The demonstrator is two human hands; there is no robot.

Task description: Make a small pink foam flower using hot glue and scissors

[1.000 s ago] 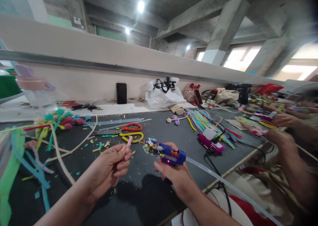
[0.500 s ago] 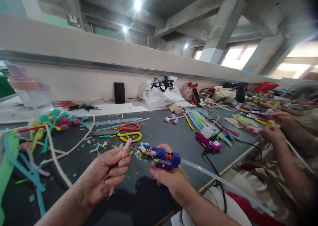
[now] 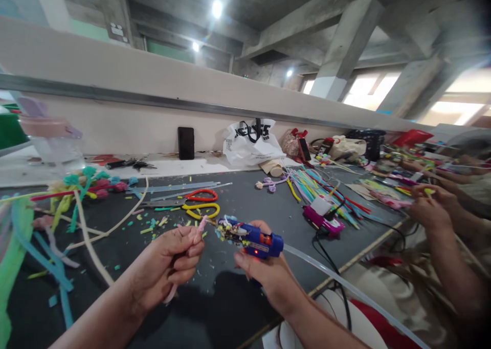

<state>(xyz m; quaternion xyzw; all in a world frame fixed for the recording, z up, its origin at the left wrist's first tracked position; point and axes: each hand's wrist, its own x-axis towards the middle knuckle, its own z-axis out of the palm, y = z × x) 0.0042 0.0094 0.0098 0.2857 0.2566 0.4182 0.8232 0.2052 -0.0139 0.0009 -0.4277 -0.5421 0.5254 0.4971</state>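
Protruding from left hand (image 3: 169, 259), pink strip (image 3: 201, 226)

Only sure lettering from my end: bold black capitals across the white bag (image 3: 249, 153), cut by its black handles (image 3: 252, 132); I make out a closing pair like "SS" or "55", the full word unclear. Smaller print at the bag's left side, too small for me. Pale label on the blue glue gun (image 3: 264, 244), blurred, unreadable.

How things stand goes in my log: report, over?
Left hand pinches pink strip. Right hand grips blue glue gun, nozzle close to strip. Scissors lie just beyond, not between them.
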